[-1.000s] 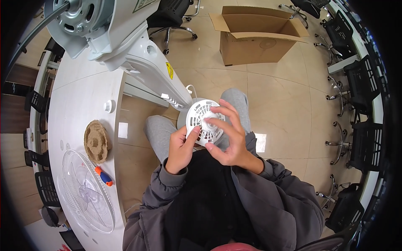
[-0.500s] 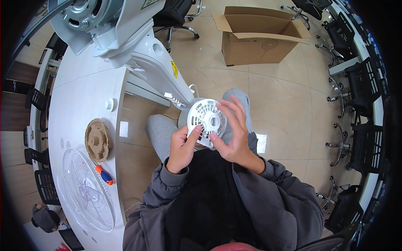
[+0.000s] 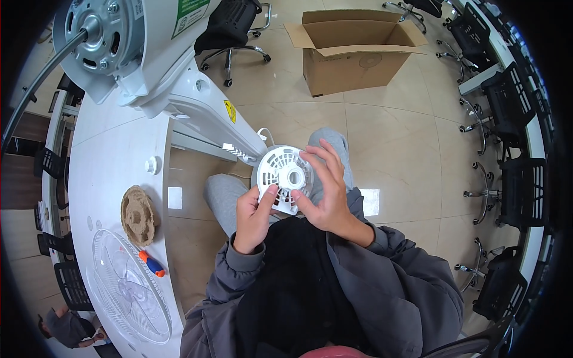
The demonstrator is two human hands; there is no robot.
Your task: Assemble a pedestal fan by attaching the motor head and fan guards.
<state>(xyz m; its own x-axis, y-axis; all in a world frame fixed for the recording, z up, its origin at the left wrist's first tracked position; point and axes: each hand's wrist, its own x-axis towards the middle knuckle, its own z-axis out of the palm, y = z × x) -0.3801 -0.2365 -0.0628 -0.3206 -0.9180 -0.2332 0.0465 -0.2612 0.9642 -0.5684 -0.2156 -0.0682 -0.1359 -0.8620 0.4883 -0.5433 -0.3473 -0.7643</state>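
Over my lap I have a round white slotted plastic cover (image 3: 271,169) with a ring-shaped hub, its face turned up toward me. My left hand (image 3: 253,218) grips its lower left edge, thumb on the slots and the other fingers hidden behind. My right hand (image 3: 329,201) has its thumb on the face below the hub, with the fingers curved around the upper right rim. Just beyond the cover leans a white fan stand (image 3: 206,113) with a yellow sticker. Its bare motor (image 3: 98,45), with a long metal shaft, is at the upper left.
On the white table (image 3: 119,143) at left are a white knob (image 3: 153,165), a brown moulded-pulp piece (image 3: 138,216), an orange-and-blue screwdriver (image 3: 152,264) and a white fan grille (image 3: 128,292). An open cardboard box (image 3: 352,70) stands ahead. Office chairs (image 3: 522,185) line the right; another person (image 3: 68,327) is lower left.
The view has shifted, so the fan stand, box and cover appear farther left. Both hands keep their hold on the cover; my right fingers sit slightly closer to its rim.
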